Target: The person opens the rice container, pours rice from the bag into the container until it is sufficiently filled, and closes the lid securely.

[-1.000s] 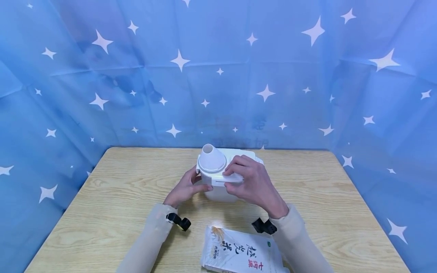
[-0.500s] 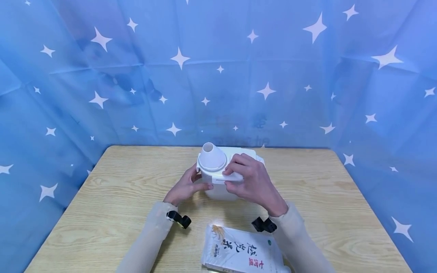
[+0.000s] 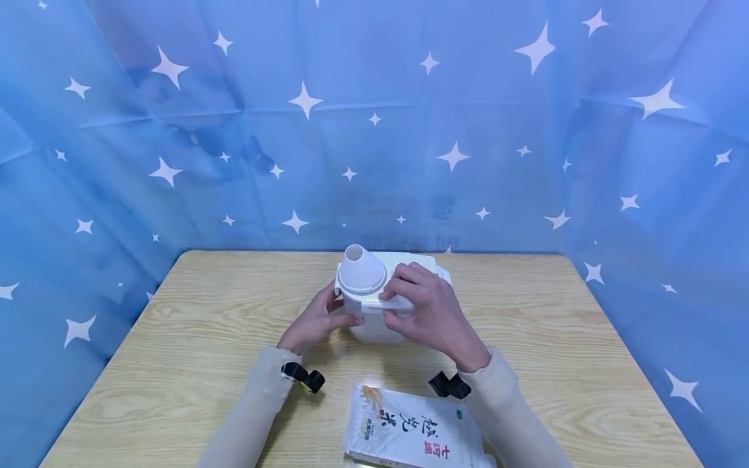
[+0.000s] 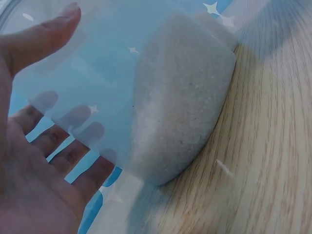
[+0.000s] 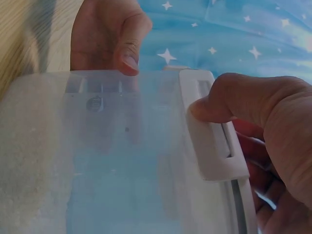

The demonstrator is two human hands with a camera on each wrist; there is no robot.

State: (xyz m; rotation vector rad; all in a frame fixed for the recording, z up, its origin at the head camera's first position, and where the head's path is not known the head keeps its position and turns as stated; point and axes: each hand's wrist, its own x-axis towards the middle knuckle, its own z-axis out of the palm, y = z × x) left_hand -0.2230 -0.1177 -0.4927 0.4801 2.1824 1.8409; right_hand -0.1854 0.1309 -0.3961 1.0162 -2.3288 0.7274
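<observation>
A translucent plastic rice container [image 3: 374, 331] stands on the table, with pale grains [image 4: 180, 97] filling its lower part. Its white lid [image 3: 424, 261] carries a cone-shaped white cap [image 3: 361, 272] at the left end. My left hand [image 3: 318, 318] grips that end, thumb on the near wall and fingers round the far side. At the lid's near edge my right hand [image 3: 430, 313] holds the white latch [image 5: 212, 146]. The right wrist view has the thumb pressed on the latch, which lies against the wall, and the other fingers over the lid, partly hidden.
A white plastic rice bag [image 3: 415, 429] with dark and red lettering lies near my right forearm, in front of the container. Behind the wooden table [image 3: 193, 312] hangs a blue curtain [image 3: 374, 143] with white stars.
</observation>
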